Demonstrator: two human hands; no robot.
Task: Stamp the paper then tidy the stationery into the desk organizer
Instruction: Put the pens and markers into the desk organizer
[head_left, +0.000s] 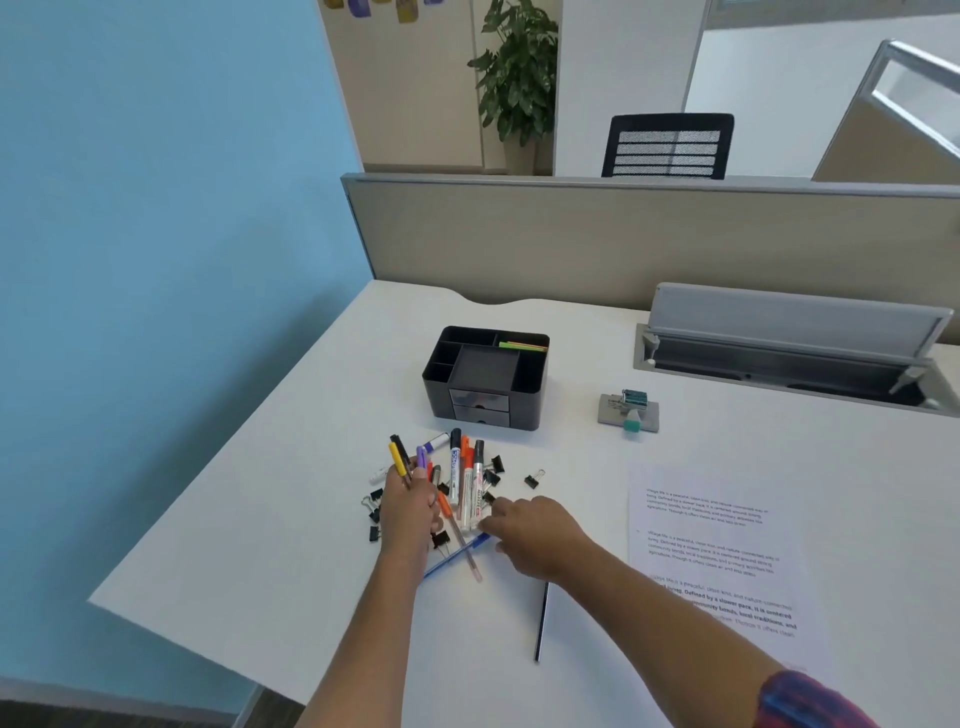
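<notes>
left hand (410, 506) gripping pens (399, 457), right hand (530, 535) touching markers (470, 488)

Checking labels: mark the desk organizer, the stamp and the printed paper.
desk organizer (519, 404): head view, front wall right of the drawers.
stamp (634, 400): head view, its teal top.
printed paper (711, 545): head view, middle text block.

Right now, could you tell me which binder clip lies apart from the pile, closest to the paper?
The lone binder clip, right of the marker pile, with bare desk around it. The other clips sit among or beside the pens; this one lies between them and the paper.
</notes>
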